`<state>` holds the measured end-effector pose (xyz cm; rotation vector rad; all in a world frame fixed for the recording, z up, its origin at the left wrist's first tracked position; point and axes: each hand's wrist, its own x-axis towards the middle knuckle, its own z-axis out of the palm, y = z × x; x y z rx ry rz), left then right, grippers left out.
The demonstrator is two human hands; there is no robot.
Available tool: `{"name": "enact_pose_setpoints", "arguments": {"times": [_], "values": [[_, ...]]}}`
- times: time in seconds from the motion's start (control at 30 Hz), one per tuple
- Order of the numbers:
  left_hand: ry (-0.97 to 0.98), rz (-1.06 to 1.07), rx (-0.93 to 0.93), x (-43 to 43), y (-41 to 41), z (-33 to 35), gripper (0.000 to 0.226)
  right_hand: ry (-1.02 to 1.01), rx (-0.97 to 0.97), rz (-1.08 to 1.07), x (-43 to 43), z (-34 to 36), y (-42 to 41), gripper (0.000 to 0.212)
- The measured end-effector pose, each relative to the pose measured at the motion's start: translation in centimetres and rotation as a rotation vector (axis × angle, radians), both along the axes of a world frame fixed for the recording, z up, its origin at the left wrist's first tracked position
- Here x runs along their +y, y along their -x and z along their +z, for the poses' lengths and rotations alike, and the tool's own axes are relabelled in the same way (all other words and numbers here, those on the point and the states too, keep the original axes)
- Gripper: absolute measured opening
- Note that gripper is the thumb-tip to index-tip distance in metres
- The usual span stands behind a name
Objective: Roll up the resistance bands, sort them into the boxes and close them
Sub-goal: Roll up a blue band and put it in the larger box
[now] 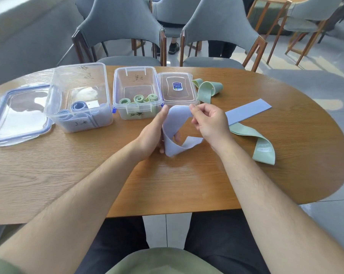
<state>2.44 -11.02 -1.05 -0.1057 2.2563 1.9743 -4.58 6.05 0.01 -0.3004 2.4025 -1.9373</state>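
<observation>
A blue resistance band (174,123) loops up from the table between my hands. My left hand (155,133) holds its lower loop from the left side, and my right hand (208,119) pinches its top edge. Another blue band (248,111) lies flat to the right. One green band (254,143) lies loose near the right edge, and another (206,89) sits crumpled behind it. The larger clear box (79,97) holds rolled blue bands. The smaller clear box (137,91) holds rolled green bands. Both boxes stand without lids.
A blue-clipped lid (18,115) lies at the far left of the wooden table (167,184). A smaller lid (177,89) lies right of the green box. Grey chairs (119,26) stand behind the table, and a person's legs show beyond them.
</observation>
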Motion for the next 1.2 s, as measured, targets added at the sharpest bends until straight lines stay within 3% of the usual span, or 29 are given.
{"name": "enact_pose_setpoints", "arguments": {"times": [0.07,0.13,0.2,0.23,0.37,0.47,0.53,0.6,0.8,0.87,1.0,1.07,1.2], "values": [[0.025,0.043,0.018,0.1,0.0,0.2,0.087,0.025,0.007,0.004,-0.1,0.1,-0.2,0.02],[-0.013,0.102,0.026,0.3,0.0,0.4,0.056,0.085,-0.03,0.028,-0.5,0.2,-0.3,0.014],[0.071,0.078,0.069,0.5,0.1,0.4,0.019,0.102,-0.076,0.065,-0.7,0.3,-0.5,0.024],[0.148,0.076,0.095,0.6,0.2,0.2,0.016,0.091,-0.094,0.099,-0.7,0.4,-0.6,0.031],[0.113,0.207,0.186,1.3,-0.1,0.3,0.03,0.178,-0.146,0.29,-0.4,0.3,-0.8,0.049],[0.044,0.228,0.184,1.6,-0.2,0.5,0.035,0.123,-0.106,0.287,-0.9,-0.7,-0.4,0.037],[-0.033,0.189,0.105,1.5,-0.4,0.7,0.04,0.066,-0.079,0.179,-1.2,-1.0,0.0,0.022],[-0.03,0.122,-0.012,1.3,-0.7,1.0,0.043,-0.006,-0.077,0.099,-1.2,-1.0,0.4,0.021],[0.155,0.049,-0.114,1.2,-1.2,0.7,0.037,-0.278,-0.14,0.101,-1.7,-1.2,1.0,0.045],[0.057,0.011,-0.214,1.1,-1.5,0.9,0.032,-0.305,-0.144,0.106,-2.0,-1.7,1.1,0.046],[-0.151,-0.153,-0.383,0.3,-2.2,1.9,0.032,-0.326,-0.146,0.115,-2.4,-2.3,1.3,0.033],[-0.123,-0.182,-0.391,-0.2,-2.2,2.2,0.034,-0.328,-0.146,0.115,-2.7,-2.2,1.4,0.02],[-0.064,-0.144,-0.388,-0.5,-2.2,2.1,0.034,-0.355,-0.06,0.108,-3.1,-2.0,1.6,0.016]]}}
